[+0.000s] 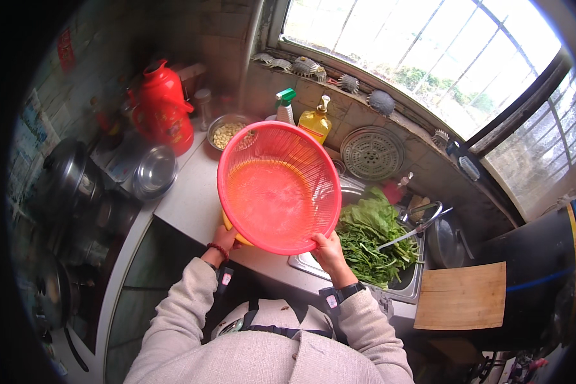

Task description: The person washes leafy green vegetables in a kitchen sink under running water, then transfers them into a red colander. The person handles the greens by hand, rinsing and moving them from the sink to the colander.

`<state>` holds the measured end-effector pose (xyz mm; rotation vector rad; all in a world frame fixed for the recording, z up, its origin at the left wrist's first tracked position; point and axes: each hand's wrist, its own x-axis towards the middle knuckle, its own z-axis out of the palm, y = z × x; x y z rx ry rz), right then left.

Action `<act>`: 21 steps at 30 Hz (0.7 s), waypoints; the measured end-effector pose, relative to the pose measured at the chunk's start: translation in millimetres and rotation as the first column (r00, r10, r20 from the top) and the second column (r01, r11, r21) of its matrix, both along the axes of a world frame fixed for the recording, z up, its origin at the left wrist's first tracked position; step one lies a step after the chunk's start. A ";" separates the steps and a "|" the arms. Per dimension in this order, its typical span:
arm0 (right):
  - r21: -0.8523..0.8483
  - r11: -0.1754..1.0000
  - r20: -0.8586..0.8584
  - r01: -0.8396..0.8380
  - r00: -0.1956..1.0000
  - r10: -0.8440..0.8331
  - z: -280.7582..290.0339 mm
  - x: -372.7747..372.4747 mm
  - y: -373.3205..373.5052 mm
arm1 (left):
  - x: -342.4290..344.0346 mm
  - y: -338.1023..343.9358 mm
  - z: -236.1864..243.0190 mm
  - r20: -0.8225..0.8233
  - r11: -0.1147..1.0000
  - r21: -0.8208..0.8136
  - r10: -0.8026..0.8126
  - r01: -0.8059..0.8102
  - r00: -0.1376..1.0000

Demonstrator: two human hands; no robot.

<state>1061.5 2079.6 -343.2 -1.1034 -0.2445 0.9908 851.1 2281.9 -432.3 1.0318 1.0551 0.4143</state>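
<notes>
I hold a red plastic colander (275, 192) in front of me, over the counter beside the sink, with a yellow basin (228, 223) under it, mostly hidden. My left hand (225, 239) grips the left lower edge of the stacked pair, its fingers partly hidden. My right hand (328, 253) is closed on the colander's rim at the lower right. Whether water is in the stack I cannot tell for certain. Leafy greens (374, 233) lie in the steel sink (411, 291) to the right, under a faucet (429, 217).
A red thermos (163, 109), a bowl of pale pieces (227, 134), a steel bowl (155, 171), a spray bottle (285, 109) and a yellow pump bottle (313, 125) line the back and left. Dark pots (67, 176) stand far left, a wooden board (459, 296) lies at right, below the window.
</notes>
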 end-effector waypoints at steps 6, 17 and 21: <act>-0.038 0.999 -0.019 -0.009 1.000 0.008 -9.4 0.7 10.5 | 11.4 -0.7 1.8 0.047 0.998 -0.061 -0.002 0.005 0.999; -0.180 0.983 -0.061 -0.016 0.998 0.005 -22.4 -1.2 12.1 | 6.2 5.1 -8.0 0.239 0.975 -0.219 0.093 -0.039 0.967; -0.208 0.977 -0.098 -0.047 0.995 0.027 -21.4 4.7 0.2 | 0.3 5.7 -2.2 0.202 0.977 -0.198 0.121 -0.080 0.972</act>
